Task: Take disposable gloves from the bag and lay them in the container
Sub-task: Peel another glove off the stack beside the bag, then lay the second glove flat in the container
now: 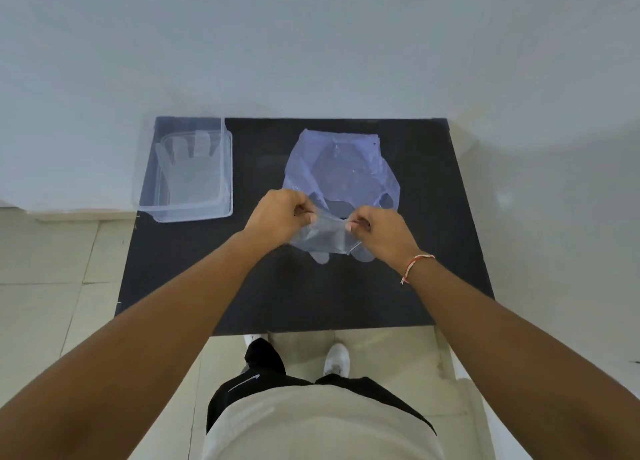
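A pale blue plastic bag (341, 161) lies on the black table top (433, 217), its mouth towards me. A clear disposable glove (323, 239) hangs just in front of the bag, fingers pointing down. My left hand (277, 219) pinches its cuff on the left side. My right hand (381, 232) pinches the cuff on the right side, and the cuff is stretched between them. At the table's far left stands a clear plastic container (227, 168) with another clear glove (183, 168) lying flat inside, fingers pointing away from me.
The table stands against a white wall (311, 44). Pale floor tiles (52, 286) lie to the left and below. My legs and white shoes (336, 357) are at the table's near edge. A red and white thread bracelet (414, 265) circles my right wrist.
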